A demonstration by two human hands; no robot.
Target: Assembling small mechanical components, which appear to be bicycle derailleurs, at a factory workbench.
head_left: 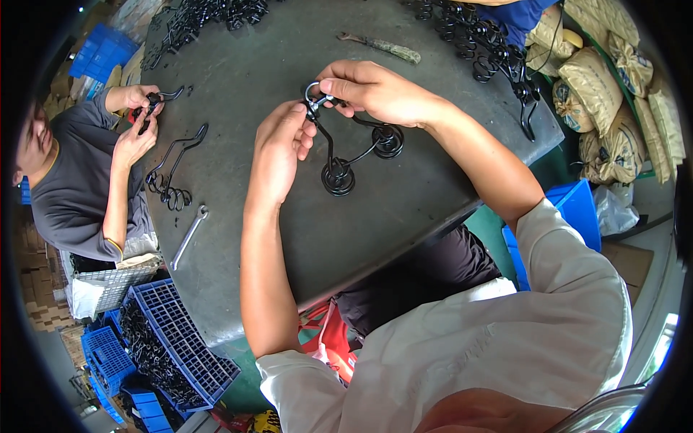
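A black double-coil wire spring [338, 177] hangs from my hands above the grey tabletop, its two coils toward me. My left hand [280, 144] pinches its upper end, thumb and fingers closed by a dark joint. My right hand [375, 92] is closed at the same end, thumb and forefinger at a curved wire loop [311, 89] and a small silvery fitting [315, 105]. Fingers partly hide how these pieces join. Beyond my hands lies a wrench with a wrapped handle [386, 47].
Another spring [170, 169] and a silver wrench [189, 237] lie on the table's left. Across it, a co-worker's hands [137, 119] hold a dark part. Black parts pile up at the far left [209, 22] and far right [469, 32]. A blue crate [188, 328] stands beside the table.
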